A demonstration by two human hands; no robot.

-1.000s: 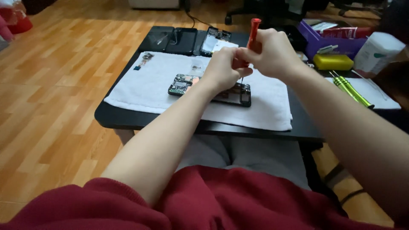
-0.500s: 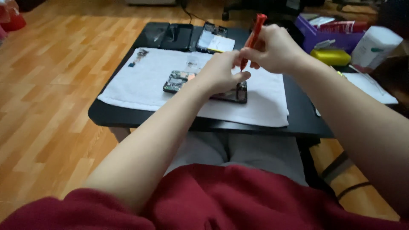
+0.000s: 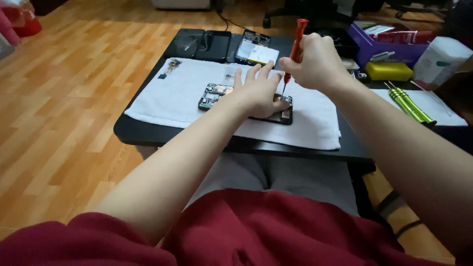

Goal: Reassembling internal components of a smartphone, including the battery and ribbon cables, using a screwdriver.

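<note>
Fingers of our left hand lie spread and flat over an opened phone, pressing it down onto a white towel that covers the middle of a small black table; the palm closes on nothing, it only rests on the device. We see the phone's exposed green and dark circuitry at its left end, while its middle sits hidden under our hand and its right end shows just past the thumb. Our right hand is curled shut around a red screwdriver, held nearly upright, with the red handle rising above the knuckles and the thin metal tip pointing down to the phone's right end, just beside our left thumb. Whether the tip actually touches a screw we cannot tell. On the towel's far left corner lies a small loose part, well apart from the phone. Behind the towel, at the far edge of the table, we see dark flat phone panels and another opened device with a white sheet on it. To the right stand a purple box, a yellow case, a white container and two green tools on paper. Wooden floor stretches to the left, and our red garment fills the foreground.
</note>
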